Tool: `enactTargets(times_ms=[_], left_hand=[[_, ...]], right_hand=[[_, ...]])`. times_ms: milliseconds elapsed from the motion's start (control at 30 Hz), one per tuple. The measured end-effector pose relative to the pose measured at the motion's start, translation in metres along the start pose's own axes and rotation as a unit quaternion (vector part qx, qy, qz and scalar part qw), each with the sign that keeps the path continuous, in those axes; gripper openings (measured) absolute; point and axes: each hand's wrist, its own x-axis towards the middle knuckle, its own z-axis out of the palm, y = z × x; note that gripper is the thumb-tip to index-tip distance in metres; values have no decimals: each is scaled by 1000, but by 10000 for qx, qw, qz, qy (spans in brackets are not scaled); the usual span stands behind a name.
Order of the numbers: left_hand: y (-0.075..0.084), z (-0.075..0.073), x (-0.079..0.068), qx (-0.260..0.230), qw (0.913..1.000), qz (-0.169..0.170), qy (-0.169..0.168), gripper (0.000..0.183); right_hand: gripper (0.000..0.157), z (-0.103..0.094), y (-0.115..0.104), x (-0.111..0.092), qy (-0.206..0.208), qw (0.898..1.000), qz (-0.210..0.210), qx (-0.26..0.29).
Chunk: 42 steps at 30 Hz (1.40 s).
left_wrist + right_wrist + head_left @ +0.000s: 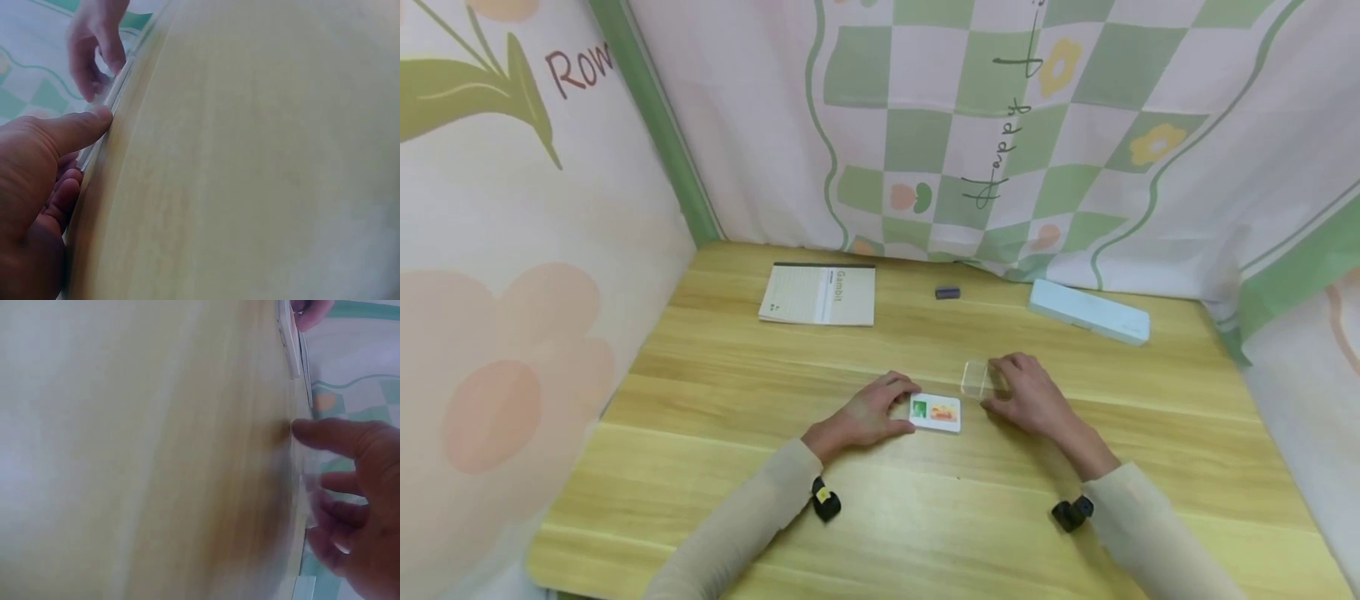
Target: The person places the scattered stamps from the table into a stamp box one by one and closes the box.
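Between the thumb and fingers of my left hand (867, 414) is the left end of a small flat white case (936, 414), printed with a green picture and an orange one. It lies on the wooden table. In the left wrist view, the thumb of the left hand (37, 162) presses at its near edge, with fingers at the far side. Just to the right, my right hand (1028, 396) holds a clear square lid-like piece (973, 379) by its right side. The right wrist view shows the thumb of the right hand (375, 481) low, close over the table.
A ruled notepad (817, 296) lies at the back left of the table. Behind the hands sits a small dark block (947, 292), and a pale blue pencil case (1090, 312) is at the back right. A patterned curtain (1000, 142) hangs along the far edge.
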Motion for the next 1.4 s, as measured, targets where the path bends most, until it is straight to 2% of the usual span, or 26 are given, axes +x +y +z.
enactTargets(times_ms=[133,300,533,833,1033,1400], left_hand=[[0,0,0,-4,10000,-9,8,59],[-1,0,0,-37,10000,23,49,60],[-2,0,-1,-158,9999,-14,56,65],[-6,0,0,-366,9993,-10,59,74],[-6,0,0,-381,9992,81,13,76],[-4,-1,0,-351,9993,83,-64,75]], right_hand=[[69,0,-4,-2,154,9997,-160,38],[69,0,-15,-3,144,9987,-403,289],[68,11,-33,-2,3,9947,-963,371],[63,22,-51,1,-194,9897,-1366,377],[64,30,-54,4,-197,9884,-1471,309],[63,34,-56,5,-319,9901,-1347,226]])
